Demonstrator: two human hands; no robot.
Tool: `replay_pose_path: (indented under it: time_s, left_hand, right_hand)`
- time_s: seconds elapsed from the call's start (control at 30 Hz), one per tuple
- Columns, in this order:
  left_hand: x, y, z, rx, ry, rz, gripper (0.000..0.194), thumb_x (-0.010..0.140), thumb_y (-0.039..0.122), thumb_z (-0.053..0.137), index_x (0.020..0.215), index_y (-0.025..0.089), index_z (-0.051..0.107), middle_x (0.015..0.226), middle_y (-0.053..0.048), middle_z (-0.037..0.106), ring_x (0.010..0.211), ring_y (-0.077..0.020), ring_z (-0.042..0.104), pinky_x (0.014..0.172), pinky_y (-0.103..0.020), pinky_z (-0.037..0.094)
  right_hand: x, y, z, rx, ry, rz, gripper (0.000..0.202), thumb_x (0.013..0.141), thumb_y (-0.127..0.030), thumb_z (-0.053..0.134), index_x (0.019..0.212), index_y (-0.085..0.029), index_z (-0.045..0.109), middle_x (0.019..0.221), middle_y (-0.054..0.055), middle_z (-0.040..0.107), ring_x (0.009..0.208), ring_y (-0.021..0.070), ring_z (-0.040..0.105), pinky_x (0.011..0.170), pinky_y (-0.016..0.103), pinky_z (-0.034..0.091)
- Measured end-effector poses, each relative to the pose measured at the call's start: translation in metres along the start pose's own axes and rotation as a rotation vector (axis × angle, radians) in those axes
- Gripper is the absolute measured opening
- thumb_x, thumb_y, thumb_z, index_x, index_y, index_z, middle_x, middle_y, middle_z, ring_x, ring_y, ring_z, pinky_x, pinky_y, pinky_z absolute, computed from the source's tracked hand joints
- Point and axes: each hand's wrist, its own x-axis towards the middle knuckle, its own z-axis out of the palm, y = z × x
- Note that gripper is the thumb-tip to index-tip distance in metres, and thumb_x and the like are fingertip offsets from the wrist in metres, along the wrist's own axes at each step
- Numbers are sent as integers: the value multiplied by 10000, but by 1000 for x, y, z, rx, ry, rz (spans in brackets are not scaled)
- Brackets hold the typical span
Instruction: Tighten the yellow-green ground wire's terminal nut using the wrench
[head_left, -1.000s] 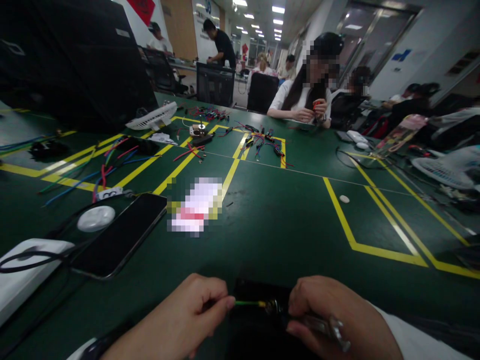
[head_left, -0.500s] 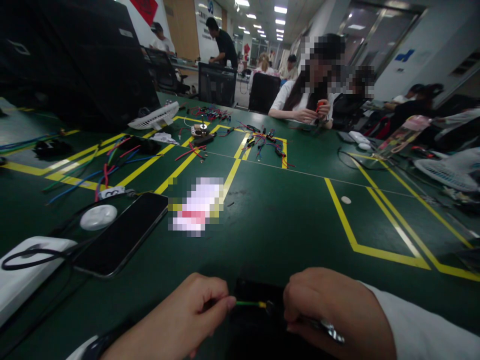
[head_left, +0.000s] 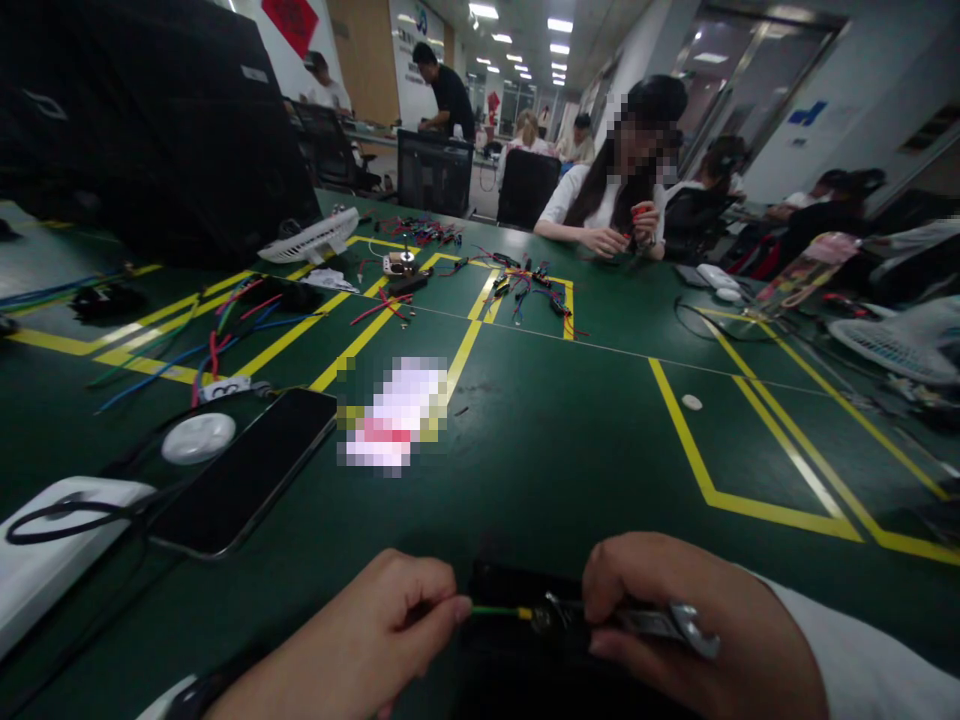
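At the front edge, my left hand pinches a thin green wire between thumb and finger. The wire runs right to a yellow end, which meets a dark, roundish metal piece that I cannot make out clearly. My right hand is closed around a silver wrench, whose forked jaw sticks out to the right beneath the fingers. Beyond that metal piece, a black object shows between the hands, its shape lost in shadow.
On the left lie a black phone, a white earbud case and a white power strip. A blurred-out bright phone-like slab rests ahead. Several wires lie farther back. Across the table sits a person.
My right hand has shifted slightly right and turned, so more of the wrench and the dark metal piece shows. The left hand stays nearly still with the wire.
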Motion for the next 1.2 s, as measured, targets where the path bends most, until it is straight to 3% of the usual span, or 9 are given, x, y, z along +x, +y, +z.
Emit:
replay_pose_path:
  time_s: [0.2, 0.27, 0.53, 0.77, 0.97, 1.2]
  left_hand:
    - [4, -5, 2, -9, 8, 12, 448, 1012, 466, 422, 673, 178, 476, 574, 61, 505, 373, -52, 461, 324, -111, 275]
    - [4, -6, 2, -11, 12, 13, 443, 1012, 462, 426, 675, 179, 476, 573, 63, 501, 376, -54, 468, 323, -110, 270]
    - [2, -8, 3, -24, 15, 13, 456, 1006, 500, 425, 678, 186, 468, 548, 70, 468, 371, -63, 467, 316, -115, 263]
    - [2, -7, 2, -15, 13, 10, 461, 1008, 501, 421, 676, 185, 468, 547, 70, 457, 378, -66, 468, 324, -119, 267]
    - [3, -6, 3, -12, 9, 14, 453, 1008, 487, 418, 670, 188, 460, 544, 70, 447, 371, -66, 454, 322, -124, 262]
    - [1, -5, 2, -19, 5, 3, 455, 1007, 498, 414, 685, 184, 481, 563, 62, 469, 384, -63, 455, 330, -119, 268]
  right_hand:
    - [-19, 10, 39, -18, 283, 13, 106, 827, -206, 650, 800, -243, 554, 751, -16, 655, 634, 170, 588, 559, 256, 424]
    - [-18, 10, 46, -37, 322, 18, 93, 817, -210, 654, 793, -240, 569, 736, -13, 662, 618, 173, 594, 551, 260, 432]
    - [-10, -7, 42, -203, 179, 59, 92, 784, -121, 662, 780, -198, 611, 746, 17, 684, 651, 181, 628, 593, 268, 467]
    - [-6, -3, 37, -218, 98, 67, 106, 771, -104, 644, 800, -198, 605, 778, 20, 695, 659, 183, 632, 605, 277, 460]
    - [-1, 0, 20, -143, -56, -27, 143, 814, -117, 634, 888, -222, 570, 845, -13, 677, 711, 159, 611, 641, 262, 442]
    - [12, -8, -2, -235, -235, -101, 138, 840, -108, 635, 918, -212, 587, 873, -6, 683, 767, 168, 632, 666, 270, 436]
